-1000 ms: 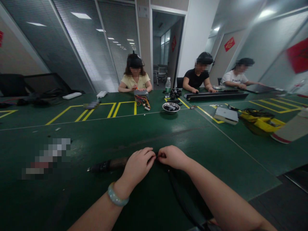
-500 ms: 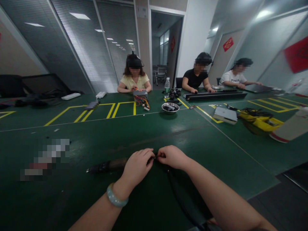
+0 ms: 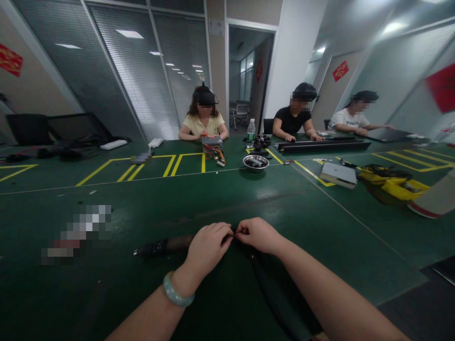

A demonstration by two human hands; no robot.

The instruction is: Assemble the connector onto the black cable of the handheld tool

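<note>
My left hand [image 3: 208, 248] and my right hand [image 3: 258, 234] meet fingertip to fingertip low in the middle of the green table [image 3: 227, 199]. Both are curled in a pinch on a small dark part between them that I cannot make out. A dark rod-like tool [image 3: 161, 246] lies on the table and runs left from under my left hand. A black cable [image 3: 265, 289] trails from under my right hand toward me. A pale green bracelet [image 3: 176, 293] is on my left wrist.
Across the table sit three people: one in yellow [image 3: 203, 123] with a box and coloured wires [image 3: 213, 149], one in black [image 3: 293, 121], one in white [image 3: 350, 118]. A metal bowl [image 3: 255, 162], a water bottle [image 3: 250, 131], a grey device [image 3: 337, 174] and yellow gear [image 3: 391, 182] lie beyond.
My hands hold the same pinch at the same spot. The view has tipped slightly, so everything sits a little lower and to the right in the picture.
</note>
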